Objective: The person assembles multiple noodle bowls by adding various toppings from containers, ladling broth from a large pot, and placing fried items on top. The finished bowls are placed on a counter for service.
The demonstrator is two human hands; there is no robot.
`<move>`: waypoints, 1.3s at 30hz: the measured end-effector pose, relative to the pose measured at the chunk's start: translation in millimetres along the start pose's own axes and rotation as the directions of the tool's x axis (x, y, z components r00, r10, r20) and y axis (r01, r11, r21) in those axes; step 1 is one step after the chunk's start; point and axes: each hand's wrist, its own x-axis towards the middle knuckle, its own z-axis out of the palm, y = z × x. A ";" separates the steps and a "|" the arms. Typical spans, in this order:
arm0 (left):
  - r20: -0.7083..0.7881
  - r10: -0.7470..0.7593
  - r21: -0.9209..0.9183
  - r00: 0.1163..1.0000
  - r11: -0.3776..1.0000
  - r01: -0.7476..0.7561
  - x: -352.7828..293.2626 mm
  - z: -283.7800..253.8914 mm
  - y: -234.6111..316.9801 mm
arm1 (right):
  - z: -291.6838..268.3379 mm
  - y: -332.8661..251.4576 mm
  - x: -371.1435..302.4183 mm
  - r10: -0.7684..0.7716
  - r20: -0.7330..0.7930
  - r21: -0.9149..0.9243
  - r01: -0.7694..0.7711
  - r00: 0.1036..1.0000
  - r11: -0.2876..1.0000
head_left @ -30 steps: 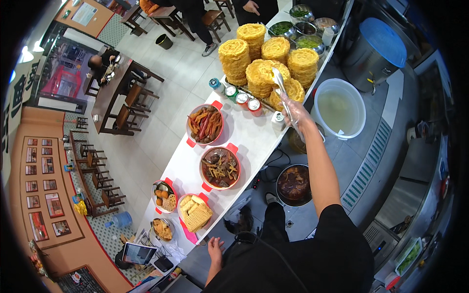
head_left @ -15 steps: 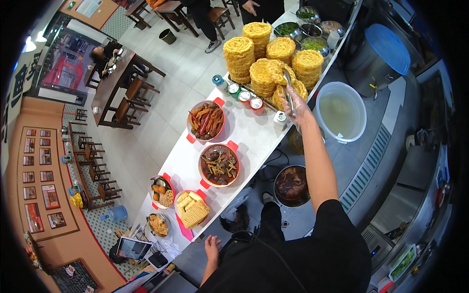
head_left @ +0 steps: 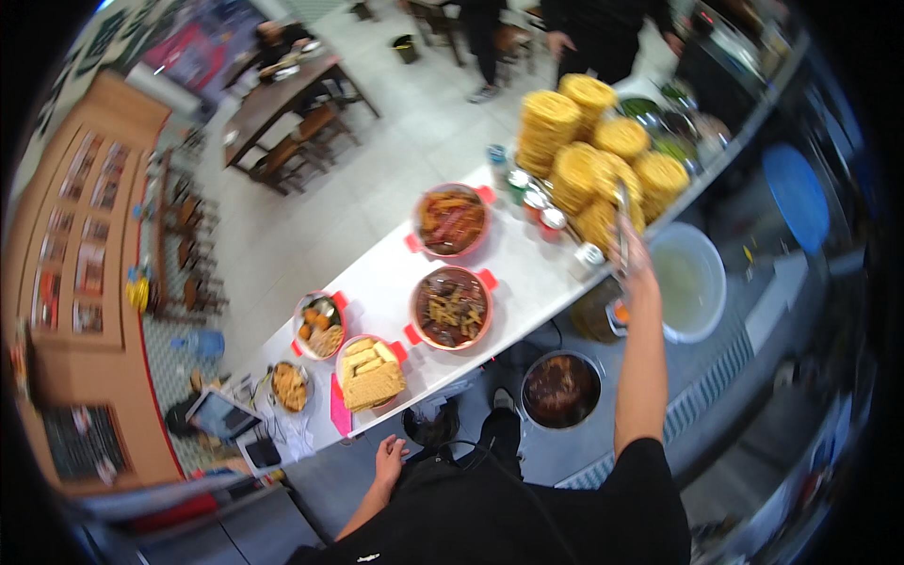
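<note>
My right hand (head_left: 637,266), in a clear plastic glove, is closed around metal tongs (head_left: 622,200). Their tips reach a yellow fried noodle cake (head_left: 610,172) among tall stacks of noodle cakes (head_left: 548,130) at the counter's far right; blur hides whether they pinch it. Low by the counter's near edge, my left hand (head_left: 389,461) hangs with loosely bent fingers and holds nothing. Nearest to it is a red-handled bowl of yellowish tofu-like sheets (head_left: 372,374). Several drink cans (head_left: 552,222) stand beside the stacks.
The white counter (head_left: 363,290) also bears a bowl of dark stew (head_left: 452,307), a bowl of reddish braised food (head_left: 452,221) and a tablet (head_left: 222,416). Below it are a pot of dark broth (head_left: 562,388) and a pale tub (head_left: 690,282). A person (head_left: 603,42) stands across the counter.
The view has turned, so the counter and stacks sit further right. My right hand still has the tongs at the stacks; my left hand stays low and empty.
</note>
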 end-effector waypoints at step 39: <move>-0.267 -0.127 -0.551 0.955 0.834 -0.043 26.4 -383.1 -215.4 | 548.0 546.3 -360.6 0.524 0.414 -0.798 0.021 0.744 0.602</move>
